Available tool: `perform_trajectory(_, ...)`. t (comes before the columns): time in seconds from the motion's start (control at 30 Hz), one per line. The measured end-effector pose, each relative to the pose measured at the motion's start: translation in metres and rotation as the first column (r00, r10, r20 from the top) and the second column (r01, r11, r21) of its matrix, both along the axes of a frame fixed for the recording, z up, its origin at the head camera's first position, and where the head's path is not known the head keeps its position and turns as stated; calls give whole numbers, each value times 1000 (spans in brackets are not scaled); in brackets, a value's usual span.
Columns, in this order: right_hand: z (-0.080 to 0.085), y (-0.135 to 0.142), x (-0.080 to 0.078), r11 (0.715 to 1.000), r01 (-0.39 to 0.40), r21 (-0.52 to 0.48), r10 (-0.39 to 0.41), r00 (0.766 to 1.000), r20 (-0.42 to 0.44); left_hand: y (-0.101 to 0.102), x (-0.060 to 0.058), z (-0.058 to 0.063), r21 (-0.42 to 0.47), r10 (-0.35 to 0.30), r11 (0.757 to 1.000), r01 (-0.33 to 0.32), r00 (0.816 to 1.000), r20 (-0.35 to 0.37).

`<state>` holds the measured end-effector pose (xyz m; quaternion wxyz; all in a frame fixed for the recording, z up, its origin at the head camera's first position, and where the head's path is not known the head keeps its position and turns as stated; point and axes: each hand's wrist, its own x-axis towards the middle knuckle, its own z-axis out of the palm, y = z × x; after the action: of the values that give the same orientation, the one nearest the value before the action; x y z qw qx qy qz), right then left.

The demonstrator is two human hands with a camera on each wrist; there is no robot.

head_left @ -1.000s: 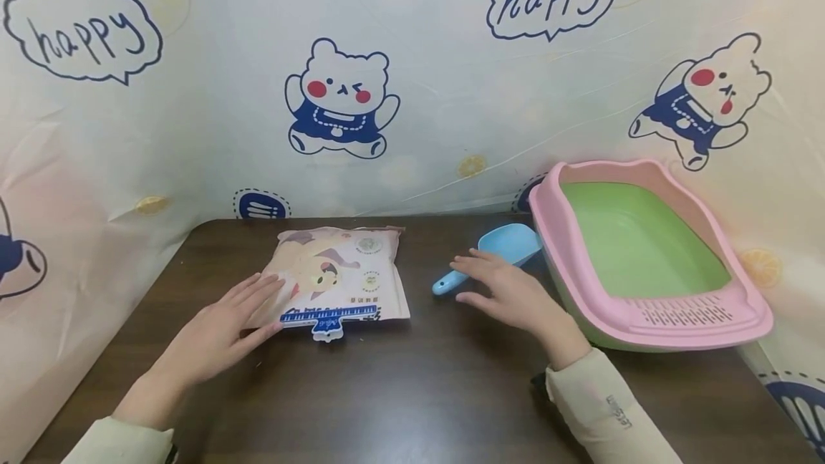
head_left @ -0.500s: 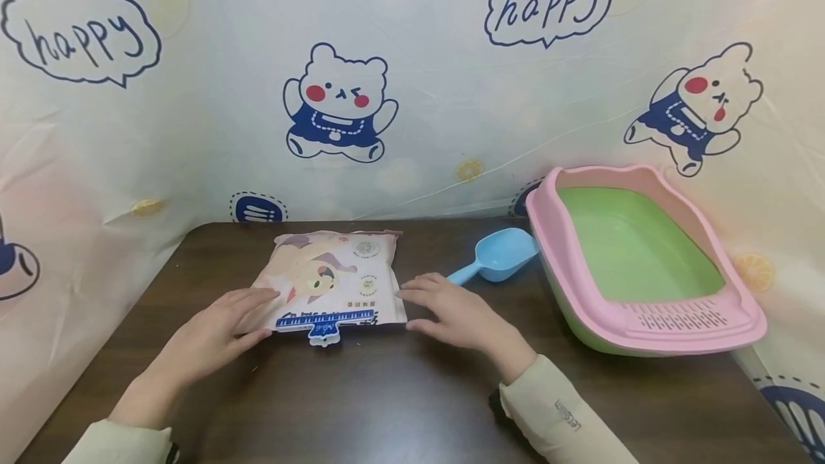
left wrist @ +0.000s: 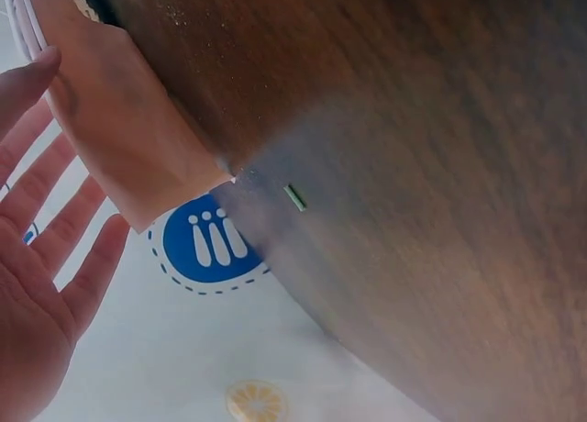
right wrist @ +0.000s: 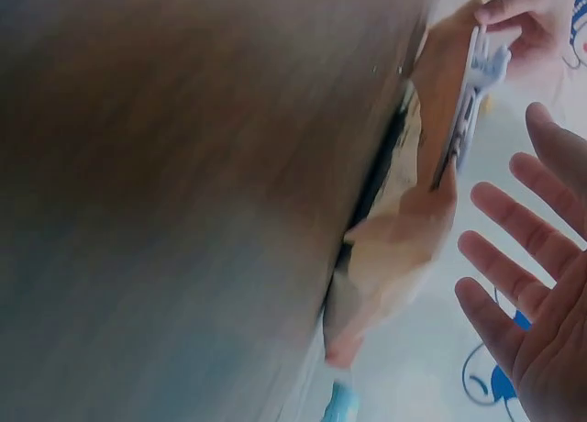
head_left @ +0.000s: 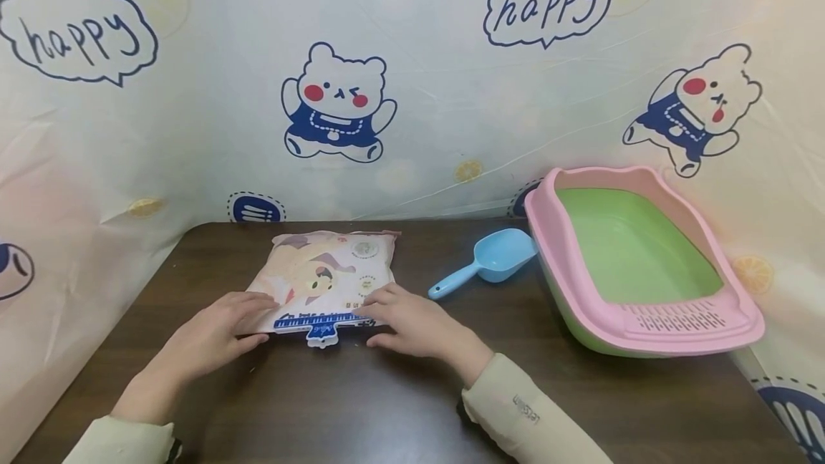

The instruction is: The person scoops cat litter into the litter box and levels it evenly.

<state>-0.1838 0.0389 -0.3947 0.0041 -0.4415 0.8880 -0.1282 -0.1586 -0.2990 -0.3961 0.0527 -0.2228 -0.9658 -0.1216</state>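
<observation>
We have the bag lying flat on the bench, to the left of the scoop and well apart from the box, with the blue-and-white clip across its near edge. It looks plump but low, so we would expect a soft, slack load, fairly heavy for its size, whose weight slides toward whichever end hangs lower (a small green pellet on the bench may hint at a loose filling). The wrapper seems smooth, and fingertips could slip on its flat face, though it should crease rather than break. The left hand lies over the near left corner, fingers spread and nearly straight, thumb by the clip's end; the right hand reaches over the near right corner, its fingers likewise extended and curled round nothing. Whether the right fingertips touch the wrapper, we cannot tell. To lift, we would take both sides and get support under the filled middle, since hanging it all from the clip might work the closure loose. The clip looks stiff, and we would take it by its jutting tab.
</observation>
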Motion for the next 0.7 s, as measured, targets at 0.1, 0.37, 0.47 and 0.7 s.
perform_trajectory(0.1, -1, -8, 1, 1000, -23, 14, 24, 1000, -14, 0, -3, -1, -12, -5, 1000, 5, 1000, 16)
perform_trajectory(0.37, 1, -26, 4, 996, -59, 72, 60, 998, -13, -1, -8, -2, -28, -29, 999, 29, 1000, 9)
perform_trajectory(0.47, 1, -31, 3, 994, -64, 89, 65, 998, -7, -1, -9, -2, -33, -35, 999, 35, 999, 11)
perform_trajectory(0.7, 1, -38, 0, 993, -68, 95, 72, 997, -35, -1, -9, -1, -38, -33, 999, 33, 999, -3)
